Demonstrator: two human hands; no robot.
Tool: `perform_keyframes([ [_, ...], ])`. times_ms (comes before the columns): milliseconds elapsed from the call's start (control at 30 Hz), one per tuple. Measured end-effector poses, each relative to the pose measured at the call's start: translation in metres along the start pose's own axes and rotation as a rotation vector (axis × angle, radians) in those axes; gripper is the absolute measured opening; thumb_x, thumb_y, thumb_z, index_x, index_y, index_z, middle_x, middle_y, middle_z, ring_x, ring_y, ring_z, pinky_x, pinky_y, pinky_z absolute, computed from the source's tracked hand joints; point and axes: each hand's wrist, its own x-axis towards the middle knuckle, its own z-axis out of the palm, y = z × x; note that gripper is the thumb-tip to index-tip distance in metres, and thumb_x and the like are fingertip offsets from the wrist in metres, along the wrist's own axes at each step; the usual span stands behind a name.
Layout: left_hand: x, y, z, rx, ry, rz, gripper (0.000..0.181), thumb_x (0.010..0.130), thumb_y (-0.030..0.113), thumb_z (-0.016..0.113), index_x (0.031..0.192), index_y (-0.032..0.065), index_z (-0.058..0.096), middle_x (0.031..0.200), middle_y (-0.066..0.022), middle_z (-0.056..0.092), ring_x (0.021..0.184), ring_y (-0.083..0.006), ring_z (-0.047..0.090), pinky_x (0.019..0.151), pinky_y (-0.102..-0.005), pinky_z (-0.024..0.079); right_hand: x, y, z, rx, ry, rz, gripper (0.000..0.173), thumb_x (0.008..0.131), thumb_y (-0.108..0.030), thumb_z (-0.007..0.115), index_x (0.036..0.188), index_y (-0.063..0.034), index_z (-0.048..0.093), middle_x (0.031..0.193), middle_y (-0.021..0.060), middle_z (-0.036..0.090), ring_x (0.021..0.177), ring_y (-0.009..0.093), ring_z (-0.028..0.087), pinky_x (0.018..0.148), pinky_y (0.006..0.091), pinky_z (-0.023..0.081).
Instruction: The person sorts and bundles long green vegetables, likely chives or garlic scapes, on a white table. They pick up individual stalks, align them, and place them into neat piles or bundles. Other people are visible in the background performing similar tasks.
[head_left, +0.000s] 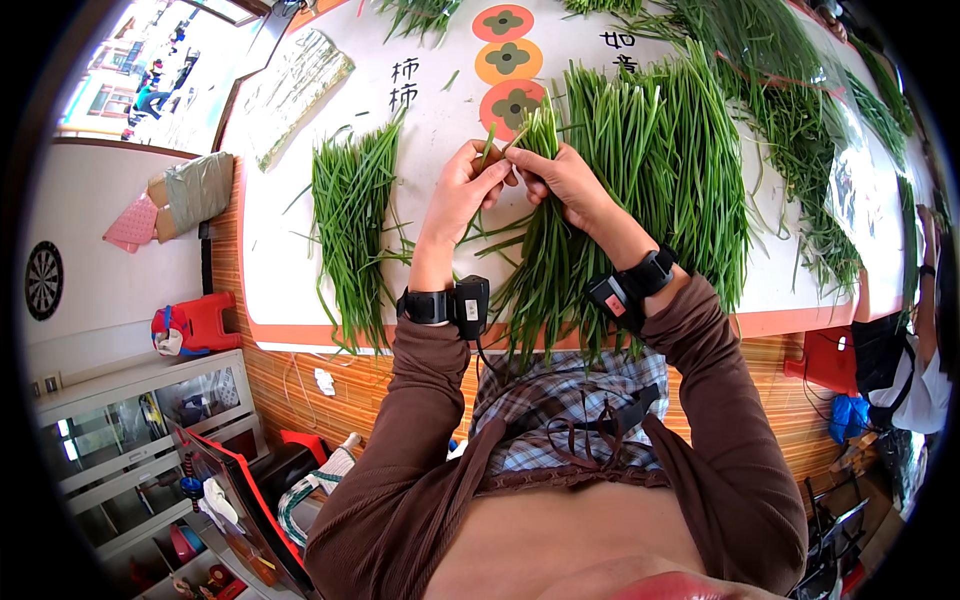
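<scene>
My right hand (566, 180) is closed around a bunch of long green leafy stalks, likely garlic chives (544, 139), with the pale cut ends pointing away from me and the leaves hanging towards the table's near edge. Beside it, my left hand (476, 176) pinches a single green blade (488, 142) between thumb and fingers; the fingertips of both hands nearly meet. A large, aligned pile of the same greens (667, 165) lies right of my right hand. A smaller pile (356, 217) rests on the table to the left.
The white table (285, 247) has an orange border and printed fruit pictures. A folded patterned sheet (300, 94) lies at its far left. More greens (787, 127) lie at the right, partly under clear plastic (862, 180). Another person's arm (928, 277) shows at the right edge.
</scene>
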Motion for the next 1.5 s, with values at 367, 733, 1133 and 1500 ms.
perform_keyframes([
  [367, 0.003, -0.005, -0.001, 0.090, 0.119, 0.020, 0.017, 0.087, 0.019, 0.058, 0.087, 0.0020, 0.059, 0.073, 0.0008, 0.056, 0.063, -0.0050, 0.046, 0.058, -0.0198, 0.037, 0.004, 0.006, -0.005, 0.009, 0.104, -0.056, 0.016, 0.084, -0.020, 0.060, 0.081, -0.0051, 0.059, 0.063, -0.0003, 0.052, 0.054, 0.009, 0.049, 0.053, 0.0234, 0.039],
  [733, 0.000, -0.003, 0.000, 0.032, 0.116, -0.022, 0.018, 0.088, 0.021, 0.056, 0.081, 0.0040, 0.058, 0.066, 0.0049, 0.047, 0.054, -0.0019, 0.037, 0.049, -0.0184, 0.029, 0.002, 0.003, -0.002, 0.104, 0.125, -0.069, 0.015, 0.083, -0.021, 0.059, 0.081, -0.0057, 0.057, 0.067, 0.0000, 0.053, 0.055, 0.009, 0.048, 0.053, 0.0249, 0.040],
  [1133, -0.004, 0.006, 0.001, -0.013, 0.096, -0.086, 0.019, 0.089, 0.021, 0.054, 0.081, 0.0043, 0.057, 0.064, 0.0058, 0.044, 0.049, 0.0001, 0.030, 0.044, -0.0161, 0.022, -0.001, -0.002, 0.000, 0.082, 0.150, -0.070, 0.016, 0.084, -0.021, 0.059, 0.082, -0.0057, 0.057, 0.063, 0.0007, 0.052, 0.054, 0.010, 0.047, 0.054, 0.0246, 0.039],
  [1500, -0.003, 0.004, -0.017, -0.219, 0.296, 0.060, 0.019, 0.089, 0.020, 0.055, 0.083, 0.0028, 0.056, 0.063, 0.0045, 0.045, 0.046, -0.0007, 0.032, 0.041, -0.0159, 0.023, -0.002, -0.006, 0.000, 0.089, 0.196, -0.080, 0.017, 0.084, -0.021, 0.057, 0.088, -0.0048, 0.058, 0.076, 0.0045, 0.060, 0.060, 0.009, 0.048, 0.056, 0.0245, 0.042],
])
